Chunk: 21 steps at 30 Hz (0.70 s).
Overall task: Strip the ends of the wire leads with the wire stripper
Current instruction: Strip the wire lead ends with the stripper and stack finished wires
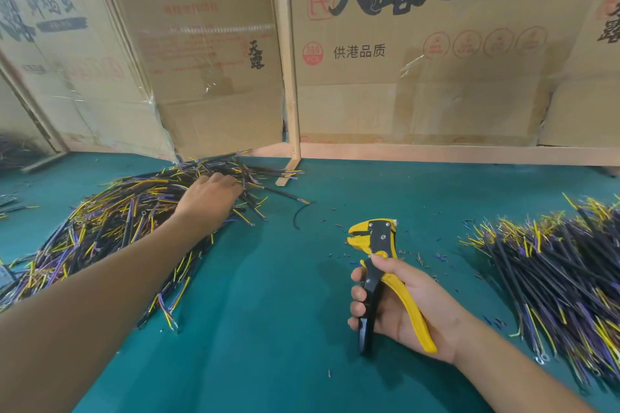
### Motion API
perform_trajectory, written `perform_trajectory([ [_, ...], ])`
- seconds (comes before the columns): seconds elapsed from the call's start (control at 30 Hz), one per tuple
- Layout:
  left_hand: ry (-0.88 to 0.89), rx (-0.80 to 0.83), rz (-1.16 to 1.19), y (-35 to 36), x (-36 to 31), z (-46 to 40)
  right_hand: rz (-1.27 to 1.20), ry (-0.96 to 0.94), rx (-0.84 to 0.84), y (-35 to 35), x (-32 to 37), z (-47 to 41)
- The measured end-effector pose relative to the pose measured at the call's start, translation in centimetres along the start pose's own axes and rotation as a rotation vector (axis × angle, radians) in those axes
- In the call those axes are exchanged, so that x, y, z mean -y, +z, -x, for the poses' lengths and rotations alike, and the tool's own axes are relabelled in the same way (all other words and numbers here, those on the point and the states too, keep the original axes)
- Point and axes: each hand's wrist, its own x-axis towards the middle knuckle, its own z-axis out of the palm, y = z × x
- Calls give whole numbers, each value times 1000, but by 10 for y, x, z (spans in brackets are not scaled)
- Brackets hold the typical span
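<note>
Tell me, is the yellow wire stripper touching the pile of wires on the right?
Apart. The head view shows the wire stripper held in the right hand, with bare green table between it and the right wire pile.

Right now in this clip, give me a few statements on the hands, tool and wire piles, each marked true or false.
1. The right hand grips the wire stripper. True.
2. The left hand rests in the person's lap. False: it reaches into the left wire pile.
3. A wire is clamped in the stripper's head. False: nothing is in it.
4. A second wire pile lies at the right. True.
5. The table cover is red. False: it is teal green.
</note>
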Motion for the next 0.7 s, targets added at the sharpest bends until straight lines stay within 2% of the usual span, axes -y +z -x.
perform_trajectory([
  [0.1, 73, 87, 108, -10, -29, -22, -4, 5, 2, 1, 0, 1],
  [0.23, 103, 131, 48, -23, -75, -60, -11, 11, 9, 1, 1, 1],
  [0.4, 263, 71, -164, -13, -95, -81, -29, 29, 31, 0, 2, 0],
  [0.47, 254, 3, -157, -16, -90, -84, -22, 29, 34, 0, 2, 0],
  [0.57, 74, -211, 119, -49, -73, -74, 3, 17, 14, 1, 1, 0],
  [0.63, -94, -432, 497, -70, -60, -52, 6, 12, -6, 2, 1, 0],
  [0.7, -211, -550, 915, -87, -56, -19, 7, 10, -7, 4, 1, 0],
])
